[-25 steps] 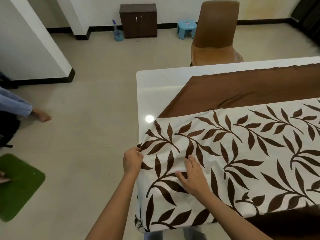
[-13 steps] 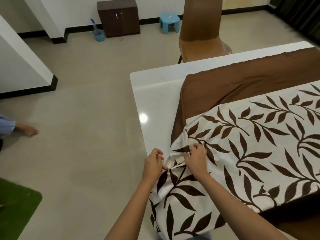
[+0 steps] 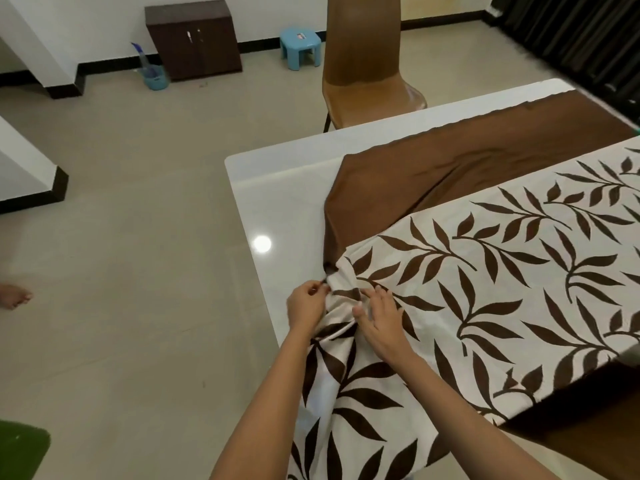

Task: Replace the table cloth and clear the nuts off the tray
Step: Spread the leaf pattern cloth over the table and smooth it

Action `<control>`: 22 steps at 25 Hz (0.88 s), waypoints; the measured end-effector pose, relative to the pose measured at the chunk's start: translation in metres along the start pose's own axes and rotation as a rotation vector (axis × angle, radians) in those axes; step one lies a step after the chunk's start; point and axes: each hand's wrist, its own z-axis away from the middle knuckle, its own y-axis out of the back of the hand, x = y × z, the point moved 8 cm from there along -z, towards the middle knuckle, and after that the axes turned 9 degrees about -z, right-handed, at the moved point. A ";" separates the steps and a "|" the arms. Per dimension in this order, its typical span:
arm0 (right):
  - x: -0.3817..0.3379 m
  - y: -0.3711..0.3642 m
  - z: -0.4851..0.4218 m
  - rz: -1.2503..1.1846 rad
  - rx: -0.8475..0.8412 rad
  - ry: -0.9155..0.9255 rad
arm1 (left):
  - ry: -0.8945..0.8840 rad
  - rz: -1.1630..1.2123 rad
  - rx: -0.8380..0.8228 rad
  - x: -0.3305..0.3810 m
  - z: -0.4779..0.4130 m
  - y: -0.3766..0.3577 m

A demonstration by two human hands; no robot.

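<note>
- Pinching the gathered corner of the leaf-patterned cloth (image 3: 485,292), the left hand (image 3: 306,306) is seen at the table's near-left edge, with its fingers curled round the fabric.
- The right hand (image 3: 381,322) is laid just beside it on the bunched folds, fingers nearly straight and spread, with nothing clasped.
- The leaf-patterned cloth is spread over a plain brown cloth (image 3: 450,168), and its near end is draped over the table edge.
- The white table (image 3: 277,195) is seen left of both cloths.
- A brown chair (image 3: 363,64) is placed behind the table; a dark cabinet (image 3: 194,39) and a blue stool (image 3: 299,46) are set by the wall.
</note>
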 end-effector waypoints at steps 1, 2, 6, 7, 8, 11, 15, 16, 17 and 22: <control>0.017 -0.003 0.000 0.163 -0.059 -0.065 | 0.043 0.096 0.114 -0.008 -0.006 0.023; 0.029 -0.005 0.001 0.323 -0.092 -0.070 | 0.097 0.188 0.198 -0.016 -0.012 0.045; 0.041 -0.009 0.007 0.531 -0.077 0.004 | 0.254 0.407 0.352 -0.038 -0.039 0.127; 0.042 -0.009 0.006 0.517 -0.056 -0.015 | 0.212 0.341 0.418 -0.033 -0.044 0.149; 0.044 -0.007 0.006 0.507 -0.034 -0.034 | 0.141 0.292 0.495 -0.026 -0.047 0.169; 0.047 -0.003 0.009 0.496 -0.014 -0.070 | -0.001 0.294 0.711 -0.018 -0.047 0.209; 0.049 -0.003 0.010 0.532 -0.037 -0.107 | 0.020 -0.238 0.546 -0.024 -0.049 0.178; 0.048 -0.005 0.010 0.538 -0.039 -0.111 | -0.038 -0.367 0.417 -0.021 -0.045 0.152; 0.047 -0.007 0.010 0.543 -0.040 -0.112 | -0.125 -0.452 0.303 -0.016 -0.039 0.123; 0.039 -0.012 0.004 0.581 -0.002 -0.069 | -0.388 -0.882 0.021 -0.016 -0.010 0.013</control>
